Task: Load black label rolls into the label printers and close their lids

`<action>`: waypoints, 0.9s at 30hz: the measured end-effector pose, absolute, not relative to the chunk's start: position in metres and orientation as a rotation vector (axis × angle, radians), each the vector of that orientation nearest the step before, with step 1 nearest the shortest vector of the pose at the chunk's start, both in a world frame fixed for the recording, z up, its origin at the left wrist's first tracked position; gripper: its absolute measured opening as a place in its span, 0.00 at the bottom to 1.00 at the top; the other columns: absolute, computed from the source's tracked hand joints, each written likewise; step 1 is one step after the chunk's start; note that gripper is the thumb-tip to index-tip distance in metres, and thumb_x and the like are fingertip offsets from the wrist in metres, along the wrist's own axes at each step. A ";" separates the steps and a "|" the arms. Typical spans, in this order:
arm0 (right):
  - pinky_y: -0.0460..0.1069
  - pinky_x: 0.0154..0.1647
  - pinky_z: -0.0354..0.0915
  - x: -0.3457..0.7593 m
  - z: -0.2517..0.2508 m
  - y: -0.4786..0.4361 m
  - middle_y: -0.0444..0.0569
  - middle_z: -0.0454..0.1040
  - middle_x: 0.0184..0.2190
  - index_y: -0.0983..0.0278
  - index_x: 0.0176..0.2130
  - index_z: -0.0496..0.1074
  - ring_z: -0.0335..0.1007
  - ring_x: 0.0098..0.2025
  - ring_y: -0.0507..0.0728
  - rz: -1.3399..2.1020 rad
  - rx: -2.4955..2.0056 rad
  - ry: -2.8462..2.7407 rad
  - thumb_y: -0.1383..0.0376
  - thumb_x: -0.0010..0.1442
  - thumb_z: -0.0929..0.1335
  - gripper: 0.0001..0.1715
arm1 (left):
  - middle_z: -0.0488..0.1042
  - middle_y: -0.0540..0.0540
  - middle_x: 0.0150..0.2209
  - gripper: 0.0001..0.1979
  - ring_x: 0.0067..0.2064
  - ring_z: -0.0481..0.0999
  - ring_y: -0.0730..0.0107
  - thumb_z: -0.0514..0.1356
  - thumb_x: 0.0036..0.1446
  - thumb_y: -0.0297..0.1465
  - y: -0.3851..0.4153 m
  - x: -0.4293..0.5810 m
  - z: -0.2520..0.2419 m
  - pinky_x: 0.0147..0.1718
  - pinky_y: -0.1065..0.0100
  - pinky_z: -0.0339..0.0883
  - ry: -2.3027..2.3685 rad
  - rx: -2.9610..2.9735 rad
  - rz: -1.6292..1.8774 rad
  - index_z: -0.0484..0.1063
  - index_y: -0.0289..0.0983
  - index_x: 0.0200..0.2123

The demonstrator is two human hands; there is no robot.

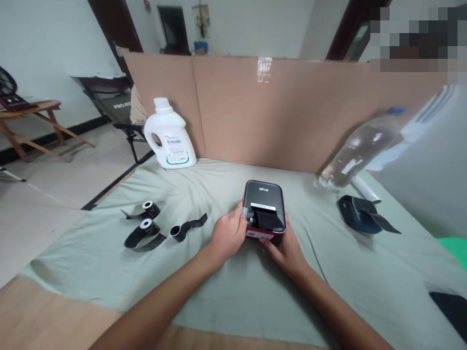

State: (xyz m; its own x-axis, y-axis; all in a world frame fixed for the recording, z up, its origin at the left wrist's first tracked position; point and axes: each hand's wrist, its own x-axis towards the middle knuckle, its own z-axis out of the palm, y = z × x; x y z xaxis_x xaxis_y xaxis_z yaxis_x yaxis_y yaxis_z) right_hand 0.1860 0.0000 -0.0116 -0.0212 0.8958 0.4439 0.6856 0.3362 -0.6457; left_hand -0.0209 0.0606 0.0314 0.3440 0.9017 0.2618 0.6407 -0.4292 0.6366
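Note:
A small black and red label printer (263, 197) is held between my two hands over the middle of the cloth. My left hand (229, 232) grips its left side, fingers closed against the edge. Around the lower right side wraps my right hand (286, 248), thumb at the front face. Black strip material shows at the slot in the printer's top. To the left lie several black paper rolls: one (150, 209) at the back, a larger one (146, 233) in front, and a small core with a curled strip (188, 228) nearest my left hand.
A white detergent jug (171, 138) stands at the back left, before an upright cardboard panel (255, 116). At right, a clear plastic bottle (359, 150) leans, with a dark device (359, 214) trailing a black strip below it. Pale green cloth (226, 301) covers the table.

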 end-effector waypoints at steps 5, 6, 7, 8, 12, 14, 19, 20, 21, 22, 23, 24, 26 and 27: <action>0.67 0.60 0.67 0.183 -0.008 -0.004 0.61 0.66 0.65 0.58 0.71 0.51 0.69 0.61 0.72 0.273 -1.495 -1.810 0.53 0.63 0.69 0.45 | 0.77 0.35 0.58 0.28 0.56 0.80 0.52 0.42 0.72 0.35 0.060 -0.025 0.032 0.57 0.55 0.72 1.311 2.150 0.819 0.64 0.32 0.67; 0.68 0.60 0.67 0.182 -0.008 -0.005 0.61 0.65 0.66 0.58 0.71 0.52 0.68 0.62 0.73 0.251 -1.514 -1.821 0.52 0.63 0.69 0.45 | 0.78 0.35 0.58 0.28 0.56 0.80 0.53 0.41 0.72 0.35 0.059 -0.025 0.032 0.56 0.56 0.72 1.300 2.151 0.828 0.65 0.33 0.67; 0.68 0.60 0.66 0.182 -0.008 -0.006 0.61 0.64 0.66 0.58 0.71 0.52 0.67 0.63 0.73 0.232 -1.527 -1.829 0.52 0.63 0.69 0.45 | 0.78 0.36 0.57 0.27 0.55 0.80 0.53 0.41 0.72 0.36 0.059 -0.025 0.032 0.56 0.56 0.72 1.295 2.156 0.834 0.65 0.33 0.67; 0.69 0.61 0.65 0.182 -0.008 -0.006 0.61 0.64 0.67 0.58 0.71 0.51 0.66 0.64 0.74 0.218 -1.534 -1.839 0.52 0.62 0.69 0.45 | 0.79 0.36 0.56 0.27 0.54 0.81 0.53 0.41 0.72 0.36 0.059 -0.025 0.032 0.55 0.56 0.73 1.301 2.167 0.833 0.65 0.34 0.67; 0.69 0.60 0.65 0.180 -0.014 -0.008 0.64 0.64 0.67 0.60 0.71 0.51 0.64 0.66 0.75 0.161 -1.551 -1.871 0.52 0.62 0.69 0.45 | 0.80 0.34 0.54 0.28 0.52 0.82 0.51 0.41 0.72 0.36 0.058 -0.025 0.034 0.52 0.55 0.74 1.395 2.233 0.767 0.65 0.32 0.66; 0.69 0.59 0.65 0.179 -0.017 -0.009 0.66 0.64 0.66 0.62 0.70 0.53 0.64 0.66 0.75 0.116 -1.558 -1.884 0.51 0.63 0.68 0.44 | 0.80 0.33 0.54 0.28 0.50 0.82 0.51 0.41 0.72 0.35 0.055 -0.026 0.034 0.51 0.55 0.74 1.432 2.259 0.733 0.64 0.31 0.67; 0.71 0.60 0.64 0.181 -0.025 -0.010 0.69 0.65 0.66 0.65 0.72 0.50 0.63 0.66 0.77 0.035 -1.548 -1.915 0.50 0.64 0.68 0.47 | 0.81 0.32 0.51 0.28 0.48 0.83 0.51 0.40 0.72 0.35 0.049 -0.026 0.028 0.48 0.55 0.75 1.446 2.252 0.730 0.62 0.28 0.68; 0.71 0.60 0.64 0.181 -0.027 -0.009 0.69 0.65 0.66 0.65 0.72 0.48 0.63 0.66 0.77 0.020 -1.535 -1.916 0.50 0.63 0.68 0.49 | 0.81 0.32 0.51 0.28 0.48 0.83 0.51 0.40 0.72 0.35 0.049 -0.026 0.025 0.48 0.55 0.75 1.445 2.250 0.747 0.61 0.28 0.68; 0.72 0.59 0.65 0.182 -0.028 -0.008 0.69 0.65 0.65 0.65 0.73 0.46 0.63 0.66 0.78 0.005 -1.517 -1.912 0.50 0.63 0.68 0.51 | 0.80 0.33 0.52 0.28 0.49 0.83 0.51 0.40 0.73 0.35 0.049 -0.027 0.023 0.48 0.55 0.75 1.442 2.255 0.765 0.61 0.29 0.68; 0.72 0.58 0.65 0.182 -0.028 -0.008 0.69 0.65 0.66 0.65 0.74 0.44 0.64 0.65 0.78 -0.005 -1.496 -1.902 0.50 0.63 0.68 0.52 | 0.79 0.33 0.54 0.28 0.50 0.83 0.50 0.40 0.73 0.36 0.049 -0.028 0.020 0.49 0.54 0.75 1.437 2.268 0.784 0.61 0.29 0.68; 0.72 0.58 0.66 0.182 -0.028 -0.007 0.69 0.64 0.66 0.64 0.74 0.43 0.65 0.65 0.78 -0.008 -1.475 -1.889 0.50 0.62 0.69 0.54 | 0.78 0.33 0.56 0.28 0.51 0.82 0.50 0.40 0.73 0.36 0.049 -0.030 0.017 0.49 0.54 0.75 1.426 2.290 0.803 0.61 0.30 0.68; 0.71 0.58 0.67 0.181 -0.027 -0.007 0.68 0.64 0.66 0.63 0.75 0.42 0.65 0.65 0.77 -0.012 -1.455 -1.871 0.50 0.62 0.69 0.55 | 0.77 0.33 0.57 0.28 0.51 0.82 0.50 0.41 0.73 0.37 0.050 -0.032 0.014 0.49 0.54 0.75 1.413 2.321 0.826 0.61 0.31 0.68; 0.71 0.60 0.66 0.180 -0.025 -0.007 0.66 0.62 0.68 0.63 0.75 0.39 0.63 0.66 0.76 -0.036 -1.433 -1.842 0.50 0.60 0.71 0.58 | 0.76 0.34 0.59 0.26 0.54 0.81 0.51 0.43 0.73 0.37 0.050 -0.036 0.007 0.50 0.55 0.75 1.359 2.394 0.918 0.63 0.33 0.67; 0.71 0.62 0.64 0.179 -0.024 -0.007 0.67 0.59 0.69 0.63 0.75 0.38 0.61 0.67 0.76 -0.062 -1.431 -1.831 0.51 0.60 0.72 0.60 | 0.75 0.35 0.60 0.25 0.56 0.80 0.53 0.44 0.73 0.37 0.050 -0.038 0.005 0.52 0.55 0.75 1.312 2.433 0.993 0.63 0.34 0.66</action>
State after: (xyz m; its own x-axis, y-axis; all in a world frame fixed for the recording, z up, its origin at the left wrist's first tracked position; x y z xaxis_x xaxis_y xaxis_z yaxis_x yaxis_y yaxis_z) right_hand 0.1793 -0.0068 -0.0235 -0.0460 0.7974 0.6017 0.8361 0.3603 -0.4136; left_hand -0.0380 0.0501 0.0047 0.3785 0.8011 0.4637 0.6637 -0.5841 0.4673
